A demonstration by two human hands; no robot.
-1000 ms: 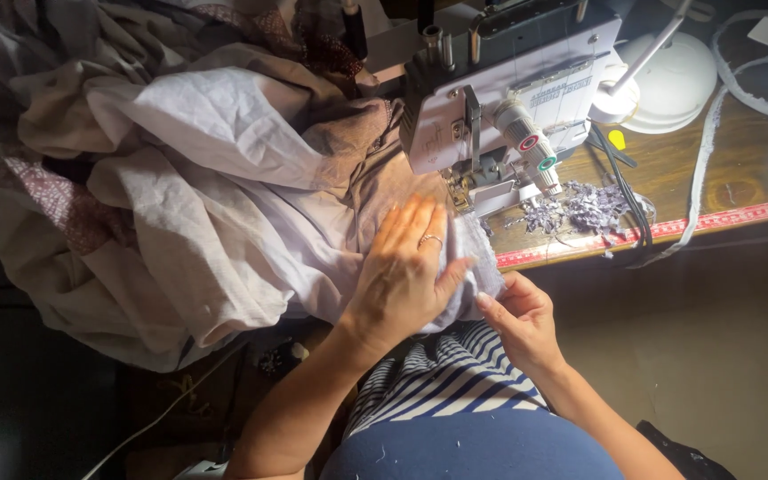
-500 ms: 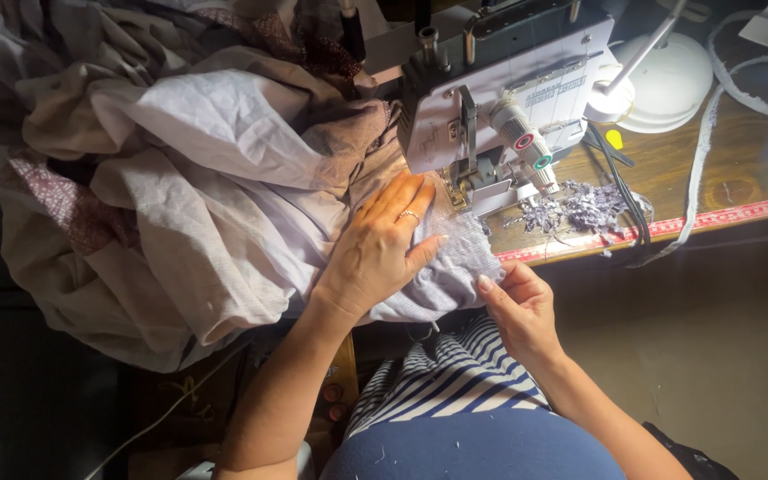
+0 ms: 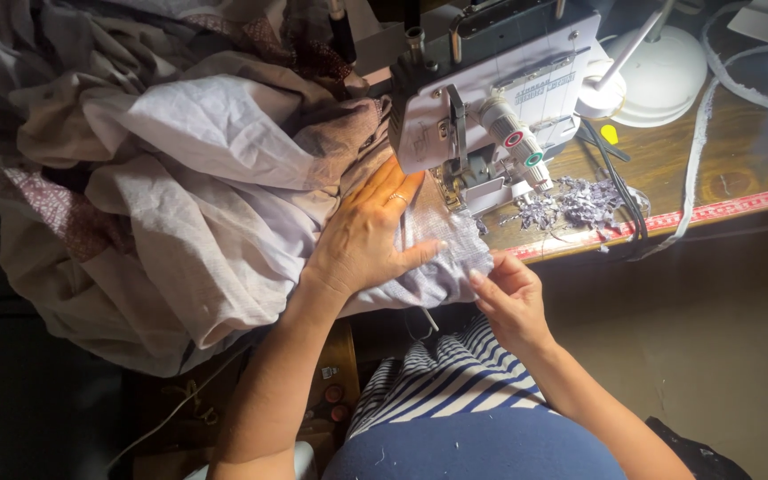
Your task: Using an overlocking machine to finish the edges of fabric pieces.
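Fingers (image 3: 393, 191) of the left hand (image 3: 362, 236) lie flat and spread on the pale lilac fabric (image 3: 224, 204), while the right hand (image 3: 510, 298) pinches its near edge between thumb and fingertips, just beside the left thumb. Beyond the left fingertips stands the grey sewing machine (image 3: 491, 98) on a worn wooden table (image 3: 713, 164), thread scraps (image 3: 571, 204) to its right, the room below dim. Fabric runs lengthwise from the heap left of the fingers toward the machine's needle.

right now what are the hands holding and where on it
Left hand lies flat on the pale fabric beside the machine. Right hand pinches the fabric's near edge.
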